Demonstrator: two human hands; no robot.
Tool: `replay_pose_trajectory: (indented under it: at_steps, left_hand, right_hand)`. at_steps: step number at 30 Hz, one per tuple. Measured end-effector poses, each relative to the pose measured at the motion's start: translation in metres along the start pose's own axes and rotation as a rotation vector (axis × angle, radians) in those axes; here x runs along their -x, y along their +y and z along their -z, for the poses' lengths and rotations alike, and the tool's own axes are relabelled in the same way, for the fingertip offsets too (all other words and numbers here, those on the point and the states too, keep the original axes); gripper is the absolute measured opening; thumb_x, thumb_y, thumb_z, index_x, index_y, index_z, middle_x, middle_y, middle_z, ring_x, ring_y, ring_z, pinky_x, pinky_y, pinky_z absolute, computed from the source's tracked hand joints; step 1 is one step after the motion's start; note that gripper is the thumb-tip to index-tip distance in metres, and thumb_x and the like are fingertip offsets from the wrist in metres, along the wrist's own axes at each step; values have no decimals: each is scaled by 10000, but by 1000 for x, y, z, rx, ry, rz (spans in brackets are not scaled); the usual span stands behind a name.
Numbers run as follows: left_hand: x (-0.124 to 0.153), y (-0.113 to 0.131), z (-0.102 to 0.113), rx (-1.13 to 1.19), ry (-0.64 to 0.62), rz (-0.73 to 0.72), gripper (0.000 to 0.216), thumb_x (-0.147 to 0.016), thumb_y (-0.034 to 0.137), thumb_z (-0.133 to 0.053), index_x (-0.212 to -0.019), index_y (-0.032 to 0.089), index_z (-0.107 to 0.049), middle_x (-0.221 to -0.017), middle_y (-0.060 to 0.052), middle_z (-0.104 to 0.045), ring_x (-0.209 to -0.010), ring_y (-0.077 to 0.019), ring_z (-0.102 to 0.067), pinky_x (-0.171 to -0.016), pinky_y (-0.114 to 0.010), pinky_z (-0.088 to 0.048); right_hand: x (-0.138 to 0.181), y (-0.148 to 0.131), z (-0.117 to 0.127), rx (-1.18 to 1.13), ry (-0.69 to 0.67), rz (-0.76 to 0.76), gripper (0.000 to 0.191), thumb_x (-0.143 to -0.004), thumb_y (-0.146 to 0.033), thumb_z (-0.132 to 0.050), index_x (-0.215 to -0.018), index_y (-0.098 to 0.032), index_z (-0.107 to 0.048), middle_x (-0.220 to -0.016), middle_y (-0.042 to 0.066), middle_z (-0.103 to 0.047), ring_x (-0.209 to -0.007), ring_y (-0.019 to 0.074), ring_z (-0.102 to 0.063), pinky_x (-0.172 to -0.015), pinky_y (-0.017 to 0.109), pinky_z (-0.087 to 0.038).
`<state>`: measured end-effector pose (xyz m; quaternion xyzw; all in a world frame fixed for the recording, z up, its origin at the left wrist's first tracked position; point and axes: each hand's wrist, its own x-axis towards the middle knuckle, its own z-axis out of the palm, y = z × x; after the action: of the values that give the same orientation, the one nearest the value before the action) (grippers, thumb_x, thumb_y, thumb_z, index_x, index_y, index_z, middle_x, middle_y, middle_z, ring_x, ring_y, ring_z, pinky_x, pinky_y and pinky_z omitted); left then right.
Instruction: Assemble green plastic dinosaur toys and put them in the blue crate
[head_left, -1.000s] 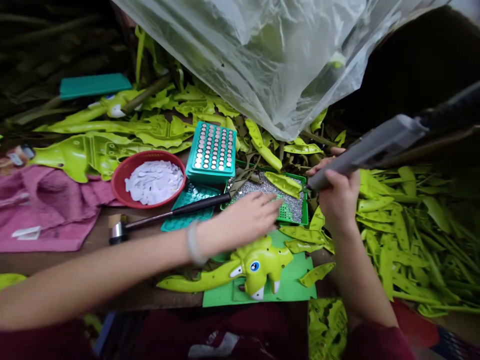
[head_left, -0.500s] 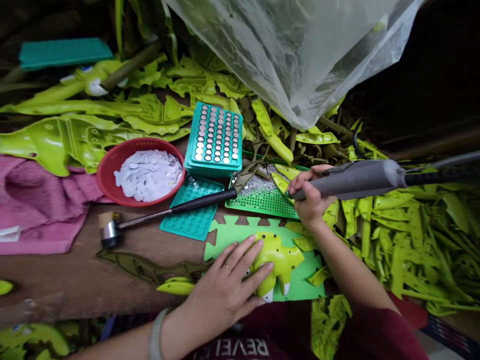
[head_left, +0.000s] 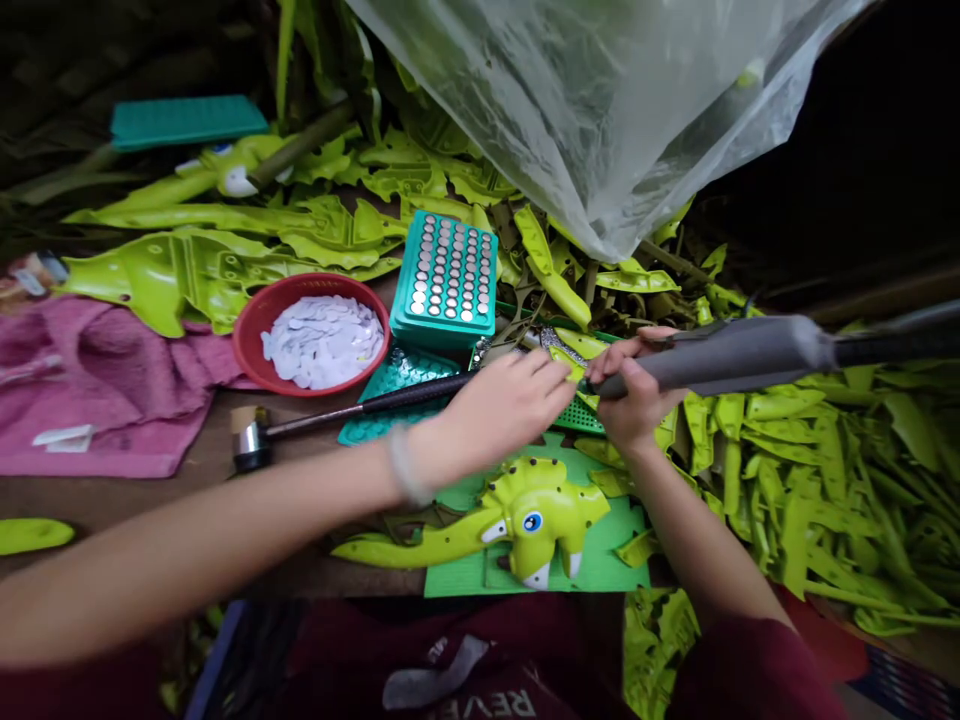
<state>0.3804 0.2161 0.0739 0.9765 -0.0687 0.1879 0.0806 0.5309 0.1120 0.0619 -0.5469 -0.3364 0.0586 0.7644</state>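
Observation:
My right hand point(head_left: 634, 385) is wrapped round a grey power screwdriver point(head_left: 720, 355), whose tip points left. Over the green perforated tray point(head_left: 589, 415) of small metal screws point(head_left: 568, 346), my left hand point(head_left: 510, 405) has its fingers bent and drawn together close to that tip. Whatever its fingertips hold, if anything, is hidden. Below both hands, a lime-green toy animal body point(head_left: 555, 505) with a blue eye and white feet lies on the light-green foam mat point(head_left: 615, 545). Neither hand touches it. A long green piece point(head_left: 420, 548) extends from it to the left.
A mallet point(head_left: 251, 440) lies left, its handle reaching under my left hand. Behind are a red bowl point(head_left: 247, 345) of white pieces and a teal tray point(head_left: 444, 330) of round metal cells. Green plastic parts point(head_left: 810, 450) heap at right; a plastic bag point(head_left: 600, 120) hangs above.
My left hand has left the toy body and moved up to the screw tray, uncovering the toy's eye. My right hand still grips the screwdriver. The view has shifted slightly.

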Motion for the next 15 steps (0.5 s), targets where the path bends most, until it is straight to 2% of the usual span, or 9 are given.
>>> replay_pose_trajectory:
  at_steps: [3,5,6,9,12,14,15]
  left_hand:
    - [-60,-34,-17,-75,-97,-190,225,-1014,165,-521,-1127,148,-715,-1299,-128,-648,-1211,-276,-576,-891,-379,-452]
    - [-88,-43,-26,-118,-123,-304,205,-1003,166,-544,-990,155,-748,-1237,-118,-671,-1194,-264,-580,-886,-369,-428]
    - [-96,-45,-29,-149,-112,-311,208,-995,155,-550,-943,144,-751,-1202,-124,-680,-1176,-264,-586,-877,-368,-418]
    - [-105,-39,-34,-161,-40,-250,157,-953,228,-638,-1024,132,-739,-1273,-152,-652,-1212,-293,-565,-893,-379,-401]
    - [-101,-33,-42,-71,-72,-387,279,-880,341,-748,-1110,184,-725,-1448,-129,-571,-1328,-291,-499,-975,-372,-385]
    - [-100,-32,-49,-70,-100,-472,144,-908,276,-716,-1016,184,-745,-1379,-106,-629,-1296,-244,-528,-977,-337,-387]
    - [-102,-33,-50,-85,-95,-465,99,-938,230,-672,-963,173,-749,-1297,-104,-671,-1246,-229,-560,-962,-327,-394]
  right_hand:
    - [-9,-37,0,-53,48,124,252,-729,-266,-603,-977,-261,-560,-540,-102,-531,-409,126,-462,-441,273,-454]
    - [-14,-63,7,-60,53,199,273,-706,-265,-576,-980,-264,-589,-532,-101,-532,-394,125,-438,-414,265,-426]
    - [-16,-73,11,-47,53,231,286,-699,-272,-565,-982,-269,-605,-533,-100,-533,-392,124,-433,-406,263,-418]
    - [-18,-92,25,10,67,302,320,-684,-291,-532,-983,-285,-644,-529,-99,-521,-377,119,-414,-384,264,-401]
    - [-17,-94,34,2,88,318,318,-680,-302,-512,-965,-283,-654,-510,-98,-491,-352,114,-381,-361,263,-371]
    - [-15,-92,37,-11,100,276,300,-694,-308,-529,-968,-284,-648,-516,-97,-493,-360,118,-396,-377,268,-382]
    - [-14,-90,38,-10,108,247,298,-698,-308,-539,-976,-286,-645,-524,-96,-499,-369,122,-409,-391,272,-393]
